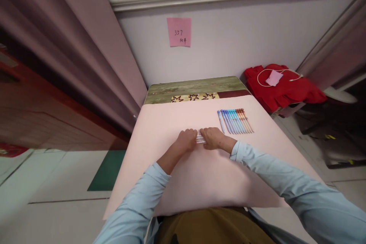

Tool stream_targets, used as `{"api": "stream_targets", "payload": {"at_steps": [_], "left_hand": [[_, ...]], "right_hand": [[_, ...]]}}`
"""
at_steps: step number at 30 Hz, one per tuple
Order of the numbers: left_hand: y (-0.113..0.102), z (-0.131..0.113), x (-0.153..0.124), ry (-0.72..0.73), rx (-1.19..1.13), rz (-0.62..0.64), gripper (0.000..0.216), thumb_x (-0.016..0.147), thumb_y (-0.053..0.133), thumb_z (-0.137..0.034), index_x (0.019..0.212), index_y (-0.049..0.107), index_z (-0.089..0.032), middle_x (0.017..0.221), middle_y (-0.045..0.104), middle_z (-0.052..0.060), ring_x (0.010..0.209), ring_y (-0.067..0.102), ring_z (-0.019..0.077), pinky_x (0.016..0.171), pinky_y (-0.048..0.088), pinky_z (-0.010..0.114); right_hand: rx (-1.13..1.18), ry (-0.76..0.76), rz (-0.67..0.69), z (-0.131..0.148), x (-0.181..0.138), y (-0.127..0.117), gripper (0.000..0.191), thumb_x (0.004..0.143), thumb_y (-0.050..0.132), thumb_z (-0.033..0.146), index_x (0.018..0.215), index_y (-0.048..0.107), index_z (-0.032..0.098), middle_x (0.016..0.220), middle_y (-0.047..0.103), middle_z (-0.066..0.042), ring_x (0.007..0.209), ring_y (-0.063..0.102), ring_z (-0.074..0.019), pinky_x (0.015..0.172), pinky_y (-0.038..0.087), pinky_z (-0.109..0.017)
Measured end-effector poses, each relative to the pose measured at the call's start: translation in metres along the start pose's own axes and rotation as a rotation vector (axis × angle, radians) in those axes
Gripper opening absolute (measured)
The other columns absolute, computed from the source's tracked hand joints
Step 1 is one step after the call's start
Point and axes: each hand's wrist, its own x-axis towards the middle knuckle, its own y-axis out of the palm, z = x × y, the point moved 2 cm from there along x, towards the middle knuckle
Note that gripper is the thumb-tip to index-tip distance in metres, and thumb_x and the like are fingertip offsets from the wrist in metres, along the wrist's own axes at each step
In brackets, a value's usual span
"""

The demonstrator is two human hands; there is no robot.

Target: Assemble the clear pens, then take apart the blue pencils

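Note:
My left hand (187, 140) and my right hand (211, 137) are both closed, knuckles up, on the pink table sheet (171, 122). Between them they grip a small bunch of pale sticks (200, 139), probably pens, whose ends show in the gap between the fists. Just to the right of my right hand lies a neat row of pens (235, 121), blue on the left and orange on the right, side by side and pointing away from me. Both sleeves are light blue.
The table's far end has a green patterned strip (194, 85) against a white wall with a pink sticky note (179, 31). A red cloth (281, 85) with a white cable lies on a stool at the right. Curtains hang at the left.

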Motion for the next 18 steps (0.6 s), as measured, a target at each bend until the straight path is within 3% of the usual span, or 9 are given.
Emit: {"api": "stream_targets", "payload": {"at_steps": [9,18], "left_hand": [[0.005,0.001,-0.007,-0.053,0.007,-0.101,0.024,0.084,0.052,-0.015,0.108,0.057,-0.015,0.101,0.065,0.015,0.102,0.061,0.03,0.093,0.041,0.043],[-0.005,0.04,-0.007,-0.138,-0.034,-0.115,0.024,0.087,0.052,-0.023,0.111,0.054,-0.02,0.111,0.064,0.013,0.099,0.063,0.0273,0.082,0.047,0.038]], "right_hand": [[-0.022,0.031,-0.027,0.001,-0.006,-0.001,0.038,0.08,0.058,0.027,0.114,0.057,0.012,0.107,0.069,-0.02,0.096,0.068,-0.0322,0.081,0.049,-0.039],[0.005,0.063,-0.061,0.0,0.018,-0.006,0.041,0.08,0.058,0.031,0.117,0.057,0.013,0.108,0.07,-0.018,0.098,0.067,-0.032,0.082,0.049,-0.039]]}}
